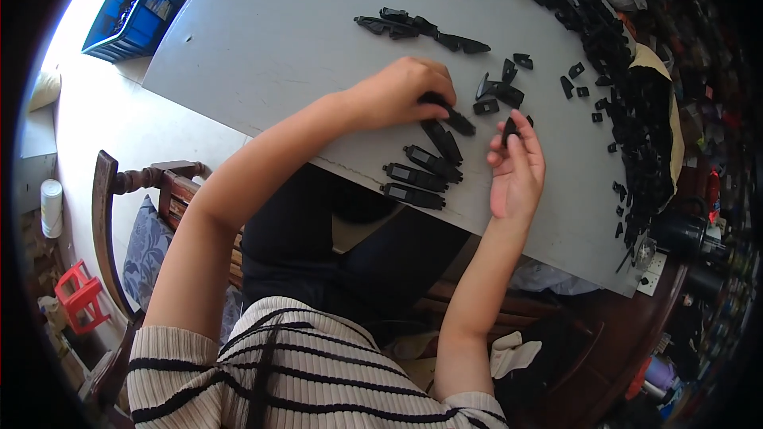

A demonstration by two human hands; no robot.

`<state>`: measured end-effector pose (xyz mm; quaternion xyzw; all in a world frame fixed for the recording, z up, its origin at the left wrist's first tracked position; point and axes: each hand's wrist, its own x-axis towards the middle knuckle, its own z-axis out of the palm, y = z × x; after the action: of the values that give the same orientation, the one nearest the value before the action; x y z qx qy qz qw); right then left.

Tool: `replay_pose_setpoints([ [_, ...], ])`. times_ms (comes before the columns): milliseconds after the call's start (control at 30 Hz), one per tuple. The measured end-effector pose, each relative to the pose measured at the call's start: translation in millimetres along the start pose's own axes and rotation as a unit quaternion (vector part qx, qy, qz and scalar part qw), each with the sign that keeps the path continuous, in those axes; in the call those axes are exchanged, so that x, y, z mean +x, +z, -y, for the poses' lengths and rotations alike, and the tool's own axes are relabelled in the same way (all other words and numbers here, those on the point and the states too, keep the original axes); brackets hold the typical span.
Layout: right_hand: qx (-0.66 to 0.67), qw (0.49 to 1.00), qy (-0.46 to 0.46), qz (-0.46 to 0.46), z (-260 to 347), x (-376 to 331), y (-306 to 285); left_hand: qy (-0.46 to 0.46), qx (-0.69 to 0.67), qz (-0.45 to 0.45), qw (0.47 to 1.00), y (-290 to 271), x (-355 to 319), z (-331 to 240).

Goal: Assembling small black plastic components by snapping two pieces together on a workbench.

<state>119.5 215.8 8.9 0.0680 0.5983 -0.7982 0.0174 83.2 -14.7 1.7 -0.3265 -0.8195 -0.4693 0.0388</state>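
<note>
Table [262, 56]: we see its far side cut off.
Left hand [417, 94]: pinching a long black piece [459, 121] over the table, its upper end hidden from us.
Right hand [518, 167]: pinching a small black clip [509, 132] nearby, partly covered.
Black heap [584, 28]: pieces overlap; we cannot separate them all.

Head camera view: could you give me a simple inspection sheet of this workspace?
Surface: grey table, scuffed near its front edge.
Job's things: long black parts fanned out beside the left hand; small black pieces scattered farther right.
Clutter: heaped black parts along the right side.
Grips: left grip holds a dark part; right grip pinches a small black piece.
Cables: nothing seen for certain.
Surroundings: blue crate, red stool, wooden chair.
</note>
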Motion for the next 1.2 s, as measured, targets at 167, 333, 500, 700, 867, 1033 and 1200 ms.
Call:
replay_pose_setpoints([
  [167, -0.442, 0.875, -0.196, 0.034, -7, -6, 15, -0.007, -0.036, 0.057, 0.998, 7, 0, -8],
  [333, -0.42, 0.871, -0.241, 0.086, -6, -15, 12, -0.006, -0.017, 0.049, 0.999, 8, -1, -10],
  [500, -0.356, 0.917, -0.168, 0.056, -15, -7, 9, -0.015, -0.018, 0.043, 0.999, 7, -4, -10],
  [700, -0.371, 0.901, -0.21, 0.084, -10, -16, 1, -0.013, -0.016, 0.04, 0.999, 8, -4, -8],
  [867, -0.418, 0.875, -0.224, 0.093, -3, -20, -4, -0.009, -0.027, 0.024, 0.999, 9, -6, -5],
  [1033, -0.407, 0.865, -0.282, 0.085, -13, -15, 15, -0.002, -0.049, 0.04, 0.998, 12, -3, -6],
  [1200, -0.426, 0.846, -0.308, 0.087, -10, -7, 16, 0.012, -0.038, 0.059, 0.997, 2, -12, -11],
])
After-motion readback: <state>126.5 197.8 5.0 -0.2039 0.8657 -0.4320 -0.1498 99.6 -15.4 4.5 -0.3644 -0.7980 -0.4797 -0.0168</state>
